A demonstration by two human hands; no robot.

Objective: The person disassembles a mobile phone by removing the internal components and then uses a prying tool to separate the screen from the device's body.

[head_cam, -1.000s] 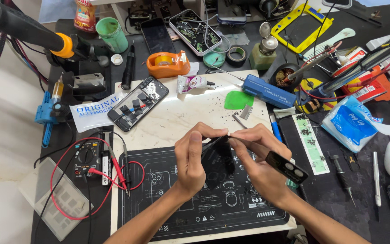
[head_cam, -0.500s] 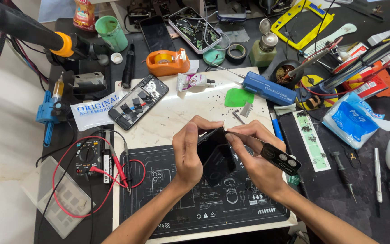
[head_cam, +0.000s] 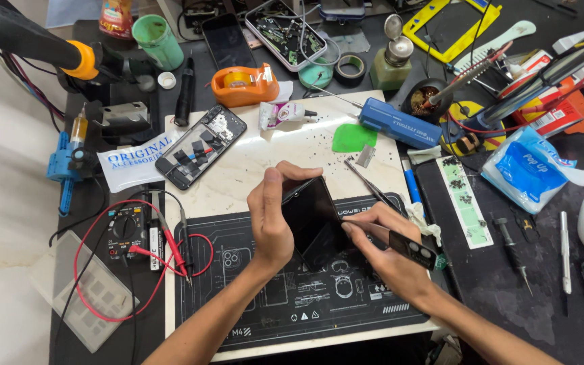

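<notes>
My left hand (head_cam: 273,217) grips a black phone (head_cam: 313,217) by its left edge and top corner, tilted up above the black repair mat (head_cam: 238,297). My right hand (head_cam: 388,255) pinches a thin flat pry tool (head_cam: 373,232) against the phone's right edge, and a small black part with round lens holes (head_cam: 414,248) rests across its fingers. Beyond the hands, metal tweezers (head_cam: 368,182) and a green pick (head_cam: 354,138) lie on the white board (head_cam: 272,162).
An opened phone (head_cam: 199,145) lies at the board's back left. A multimeter with red leads (head_cam: 128,236) sits left. An orange tape dispenser (head_cam: 245,84), blue tool (head_cam: 400,123), screw strip (head_cam: 466,203), screwdrivers (head_cam: 512,251) and blue wipes pack (head_cam: 525,169) crowd the rest.
Both hands and the phone have shifted slightly toward me over the mat. The right hand now has the pry tool set against the phone's right edge.
</notes>
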